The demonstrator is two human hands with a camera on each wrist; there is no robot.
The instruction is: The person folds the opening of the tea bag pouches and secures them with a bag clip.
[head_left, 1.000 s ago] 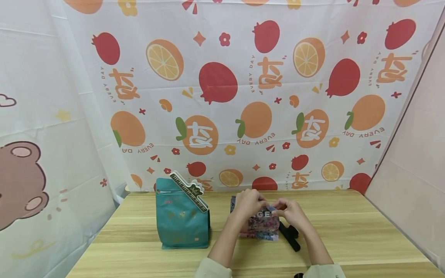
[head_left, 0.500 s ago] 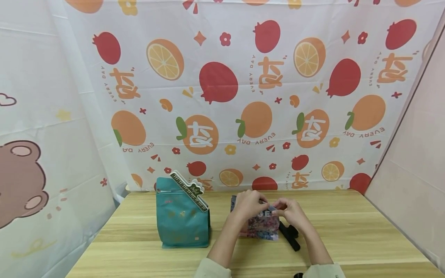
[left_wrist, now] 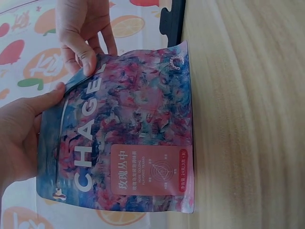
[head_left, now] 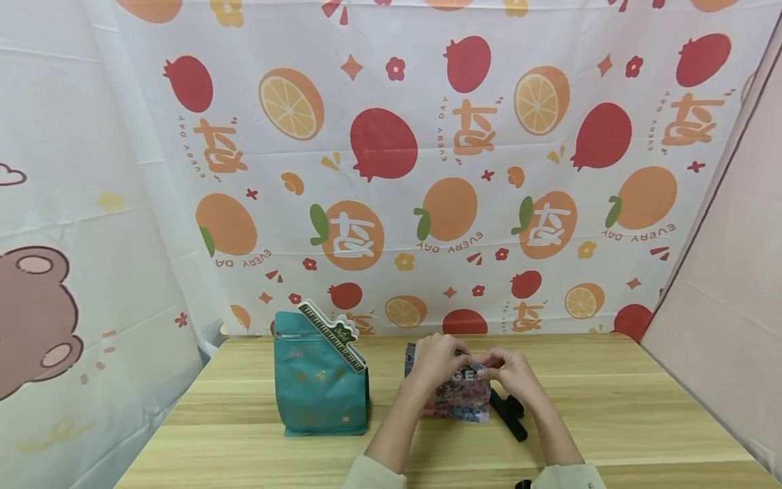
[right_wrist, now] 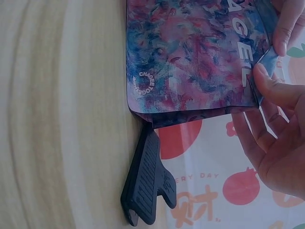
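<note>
A pink, blue and purple tea pouch (head_left: pixel 461 401) with white lettering stands on the table. My left hand (head_left: pixel 435 361) pinches its top edge near the middle, the thumb lying on the front in the left wrist view. At the right top corner my right hand (head_left: pixel 514 373) pinches the same edge, where the film (right_wrist: pixel 268 61) is folded down. The two thumbs are close together along the top. A black sealing clip (right_wrist: pixel 145 179) lies on the table beside the pouch's right bottom corner, under the right forearm's side.
A teal pouch (head_left: pixel 320 397) stands to the left, with a dark, white-edged clip (head_left: pixel 334 339) slanting across its top right corner. A small black object (head_left: pixel 523 484) shows at the right sleeve. A fruit-print curtain (head_left: pixel 391 224) hangs behind the wooden table (head_left: pixel 611 407).
Both hands stay at the pouch's top edge; the blue flap between them has been folded down lower. The clip and the teal pouch have not moved.
</note>
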